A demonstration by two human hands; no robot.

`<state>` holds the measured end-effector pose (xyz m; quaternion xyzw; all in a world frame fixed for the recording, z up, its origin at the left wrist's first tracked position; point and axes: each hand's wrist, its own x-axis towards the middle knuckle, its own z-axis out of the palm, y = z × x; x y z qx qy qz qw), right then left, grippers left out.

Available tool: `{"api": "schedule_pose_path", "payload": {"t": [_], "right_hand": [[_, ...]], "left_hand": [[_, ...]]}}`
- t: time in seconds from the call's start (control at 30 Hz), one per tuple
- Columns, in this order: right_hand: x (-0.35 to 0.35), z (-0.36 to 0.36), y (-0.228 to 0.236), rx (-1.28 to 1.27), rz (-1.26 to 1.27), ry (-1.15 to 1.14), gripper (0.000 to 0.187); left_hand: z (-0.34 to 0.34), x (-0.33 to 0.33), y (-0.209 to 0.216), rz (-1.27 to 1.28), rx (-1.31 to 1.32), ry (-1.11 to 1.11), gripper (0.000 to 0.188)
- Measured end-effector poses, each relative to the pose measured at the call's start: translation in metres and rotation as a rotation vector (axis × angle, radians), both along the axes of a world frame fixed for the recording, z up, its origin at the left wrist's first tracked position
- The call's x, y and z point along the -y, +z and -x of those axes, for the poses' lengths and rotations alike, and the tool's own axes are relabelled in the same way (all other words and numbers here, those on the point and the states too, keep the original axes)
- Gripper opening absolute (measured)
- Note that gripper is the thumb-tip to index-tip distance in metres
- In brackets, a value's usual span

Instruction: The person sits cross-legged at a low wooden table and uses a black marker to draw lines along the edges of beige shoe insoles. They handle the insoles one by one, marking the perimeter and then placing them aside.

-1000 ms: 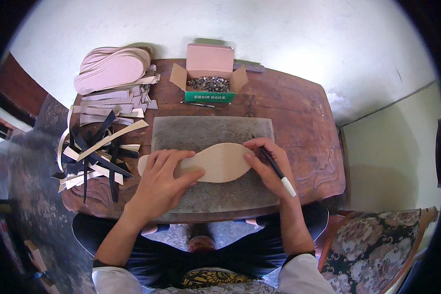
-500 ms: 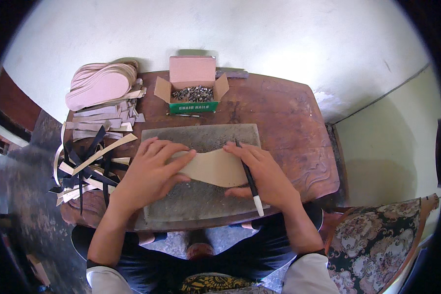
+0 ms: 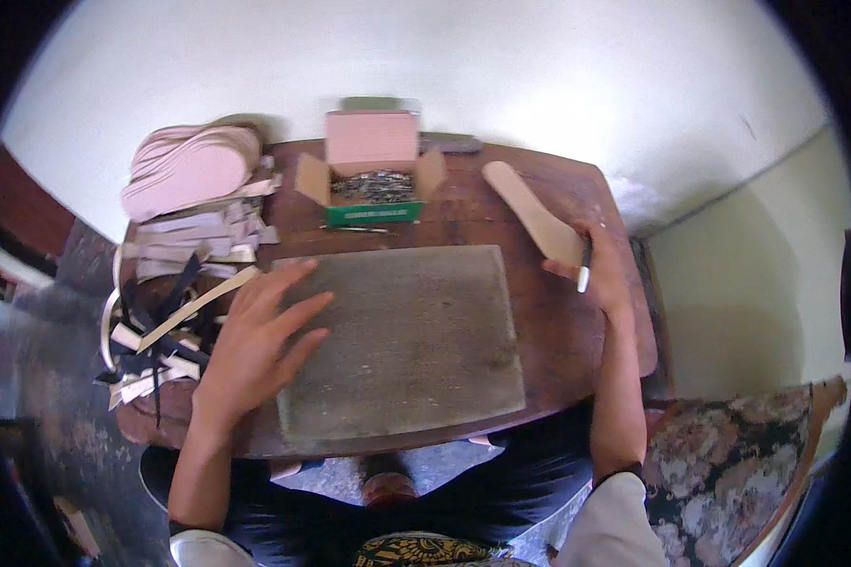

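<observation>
Apparently at the setting-aside step: gripping the tan sole (image 3: 533, 212) by its wide end in the right hand (image 3: 605, 274), over the right part of the counter (image 3: 563, 364), with the narrow end pointing away toward the wall (image 3: 558, 66). Clasping a black pen (image 3: 584, 274) with a white end in the same grip. Hard to tell whether fully resting on the wood or slightly raised. Holding nothing in the left hand (image 3: 251, 335) — spread open over the left edge of the gray mat (image 3: 402, 345), near the heap of black and cream strips (image 3: 184, 307). Judging from this, next calls for laying the sole flat, then loosening the right fingers from it — without dropping the pen.
</observation>
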<state>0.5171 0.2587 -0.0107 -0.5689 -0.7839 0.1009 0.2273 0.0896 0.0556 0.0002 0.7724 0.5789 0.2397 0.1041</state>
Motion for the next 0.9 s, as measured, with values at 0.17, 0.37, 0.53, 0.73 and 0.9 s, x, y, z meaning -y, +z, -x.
{"api": "schedule_pose_path", "payload": {"t": [0.17,0.37,0.53,0.73,0.9], "right_hand": [[0.004,0.002,-0.011,0.132,-0.002,-0.1,0.075],[0.021,0.109,0.026,-0.151,-0.303,0.051,0.042],[0.033,0.234,0.033,-0.424,-0.077,0.398,0.031],[0.02,0.349,0.012,-0.475,-0.112,0.572,0.027],[0.007,0.4,0.0,-0.439,-0.24,0.46,0.034]], "left_hand": [[0.006,0.001,-0.007,-0.043,0.036,-0.031,0.036],[0.025,0.016,-0.011,-0.074,0.153,0.076,0.032],[0.03,0.014,-0.017,-0.117,0.325,0.156,0.029],[0.037,0.008,-0.019,-0.1,0.472,0.226,0.027],[0.043,0.014,-0.016,-0.106,0.591,0.306,0.024]]}}
